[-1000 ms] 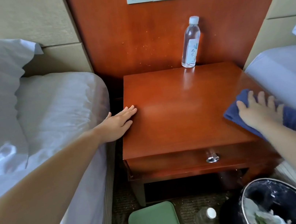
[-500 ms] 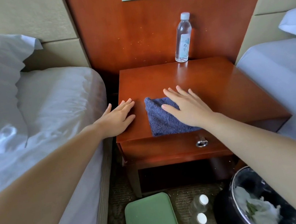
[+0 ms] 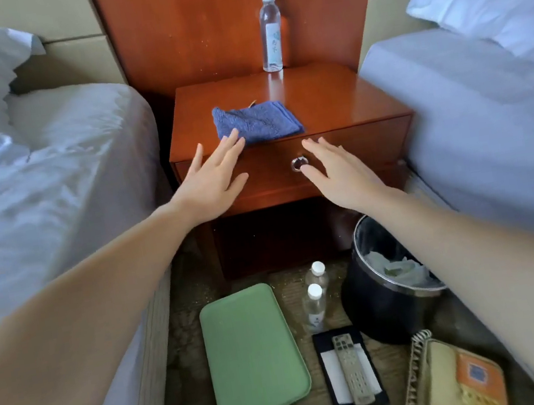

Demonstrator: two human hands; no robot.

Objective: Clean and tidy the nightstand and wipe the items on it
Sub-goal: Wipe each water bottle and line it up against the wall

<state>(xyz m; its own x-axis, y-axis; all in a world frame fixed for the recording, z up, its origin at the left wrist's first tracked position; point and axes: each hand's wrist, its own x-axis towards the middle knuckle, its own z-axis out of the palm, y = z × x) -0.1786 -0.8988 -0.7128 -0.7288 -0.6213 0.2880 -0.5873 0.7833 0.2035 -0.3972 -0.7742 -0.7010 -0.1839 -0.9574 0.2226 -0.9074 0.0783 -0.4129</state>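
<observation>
You had lifted your right hand [image 3: 340, 170] off the cloth [image 3: 257, 121], which lay near-left on the nightstand [image 3: 340, 97], and both it and your left hand [image 3: 213, 179] hung flat-fingered and empty, so the top seemed wiped.

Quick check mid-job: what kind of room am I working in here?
Probably a twin hotel room: white-sheeted left bed and right bed flank one wooden nightstand with a water bottle, and a corded phone lies on the floor.
</observation>
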